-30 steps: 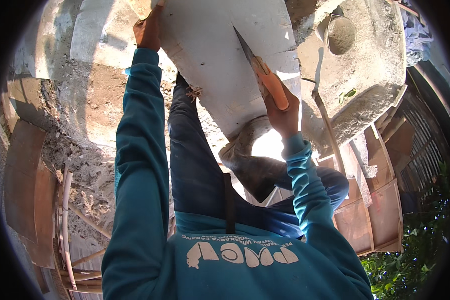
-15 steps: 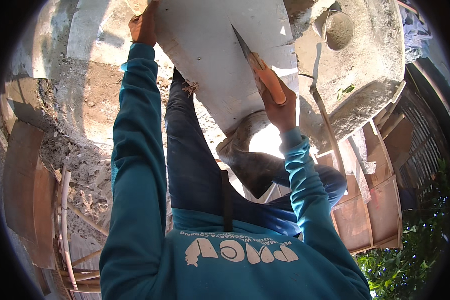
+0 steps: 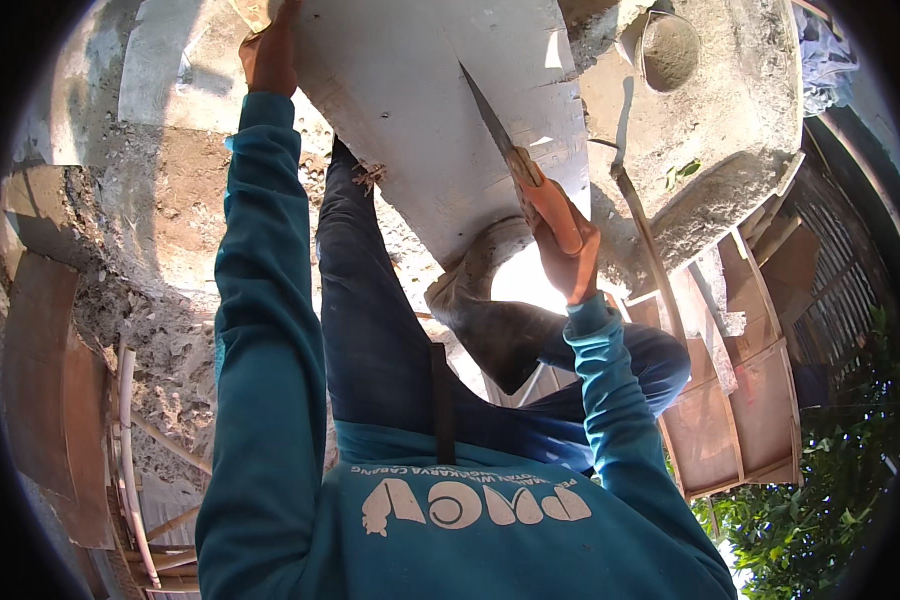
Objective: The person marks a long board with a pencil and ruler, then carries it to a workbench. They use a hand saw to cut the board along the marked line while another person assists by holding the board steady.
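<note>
A grey-white flat board (image 3: 410, 120) lies in front of me, its near end narrowing toward my bent leg. At its upper left edge, my left hand (image 3: 272, 55) is closed on the board's rim; the fingertips are partly hidden. My right hand (image 3: 573, 262) is wrapped round the orange handle of a handsaw (image 3: 550, 212). The saw's dark, tapering blade (image 3: 485, 108) points up and left across the board, tip toward its middle. Ragged fibres (image 3: 372, 176) stick out at the board's left edge.
My dark trouser leg (image 3: 370, 270) stretches beside the board. Right of it, a wooden stick (image 3: 650, 235) leans near a concrete slab with a round hollow (image 3: 670, 52). Brown panels (image 3: 45, 380) and poles (image 3: 128, 450) stand at left; framed boards (image 3: 715, 410) and foliage (image 3: 820, 510) are lower right.
My right hand has drawn the saw back toward my body, down and slightly right. My left hand stays on the board's edge while the whole view shifts a little left.
</note>
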A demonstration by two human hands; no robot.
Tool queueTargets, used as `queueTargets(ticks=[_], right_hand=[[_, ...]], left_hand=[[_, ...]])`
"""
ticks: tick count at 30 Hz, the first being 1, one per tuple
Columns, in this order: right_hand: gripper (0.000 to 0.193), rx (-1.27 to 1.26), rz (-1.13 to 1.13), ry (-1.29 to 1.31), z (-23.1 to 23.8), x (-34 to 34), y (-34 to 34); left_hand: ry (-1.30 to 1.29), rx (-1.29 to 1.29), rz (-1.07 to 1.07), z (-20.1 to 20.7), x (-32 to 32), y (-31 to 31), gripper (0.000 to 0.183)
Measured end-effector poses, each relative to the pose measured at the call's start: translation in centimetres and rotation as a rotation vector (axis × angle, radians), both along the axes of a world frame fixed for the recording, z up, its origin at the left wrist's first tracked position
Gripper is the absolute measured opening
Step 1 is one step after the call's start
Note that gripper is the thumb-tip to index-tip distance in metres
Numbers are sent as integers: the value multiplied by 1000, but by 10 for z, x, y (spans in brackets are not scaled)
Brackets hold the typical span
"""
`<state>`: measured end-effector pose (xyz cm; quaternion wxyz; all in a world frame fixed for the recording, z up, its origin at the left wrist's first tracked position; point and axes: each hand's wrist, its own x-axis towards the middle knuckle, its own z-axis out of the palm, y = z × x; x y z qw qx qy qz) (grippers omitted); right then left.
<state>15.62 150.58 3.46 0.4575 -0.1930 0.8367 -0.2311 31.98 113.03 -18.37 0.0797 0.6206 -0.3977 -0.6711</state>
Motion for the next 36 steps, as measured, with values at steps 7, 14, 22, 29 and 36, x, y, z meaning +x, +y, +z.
queueTargets(ticks=[7,14,22,29,36], right_hand=[[39,-82,9,108,6,-7,-6],[38,14,-67,54,8,-3,-14],[42,53,-50,26,25,-7,-60],[41,5,-31,72,21,-40,-165],[42,33,-62,25,18,-44,-169]], left_hand=[[96,87,247,38,4,81,55],[-11,322,340,57,5,190,58],[-47,303,310,64,-2,168,63],[-156,305,288,62,-26,59,61],[-138,61,317,37,-37,55,60]])
